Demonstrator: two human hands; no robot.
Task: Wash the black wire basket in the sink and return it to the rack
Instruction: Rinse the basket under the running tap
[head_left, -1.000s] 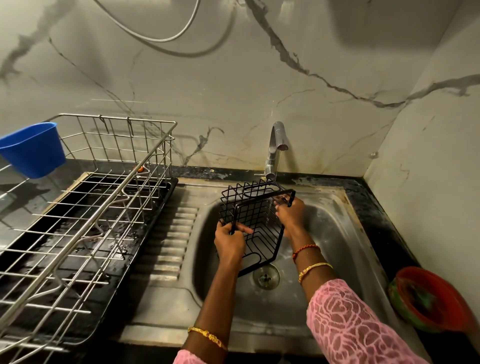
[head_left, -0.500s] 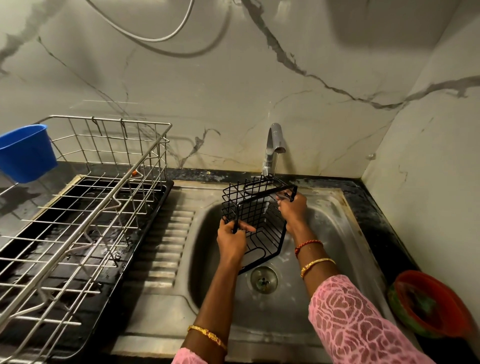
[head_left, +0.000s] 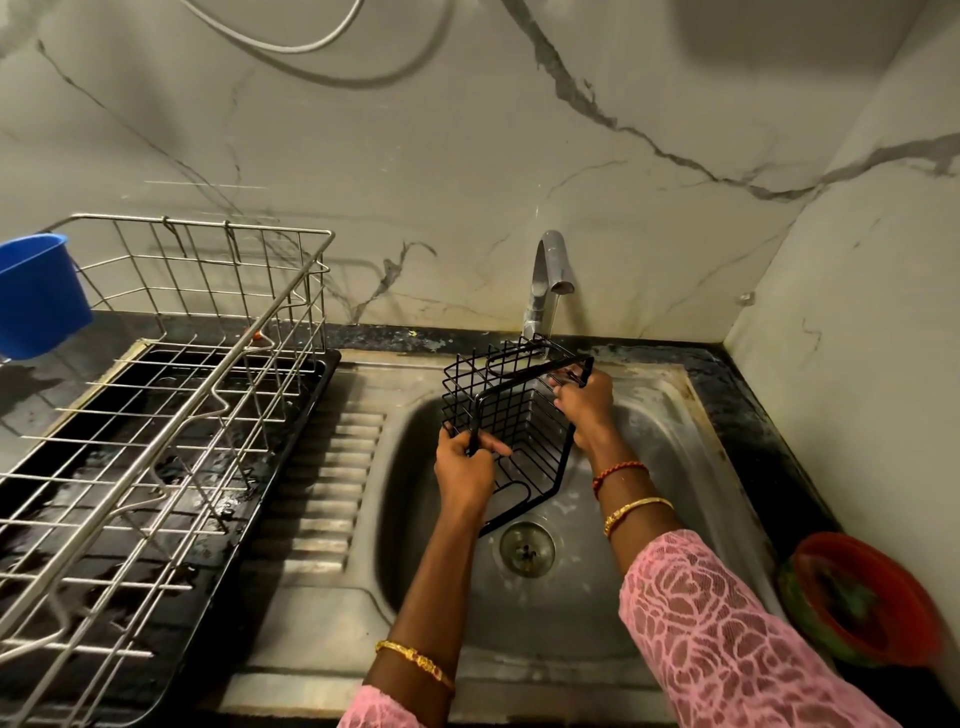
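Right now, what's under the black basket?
The sink bowl, with its round drain just below the basket. Both hands, left and right, hold it up. The sink floor directly beneath is partly hidden.

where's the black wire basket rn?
Head view, centre: the black wire basket is held over the sink under the tap, gripped by the left hand and right hand.

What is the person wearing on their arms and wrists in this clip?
Both arms have pink lace sleeves with a rose pattern. The left wrist carries one gold bangle. The right wrist has a red-orange thread band and a gold bangle. No gloves.
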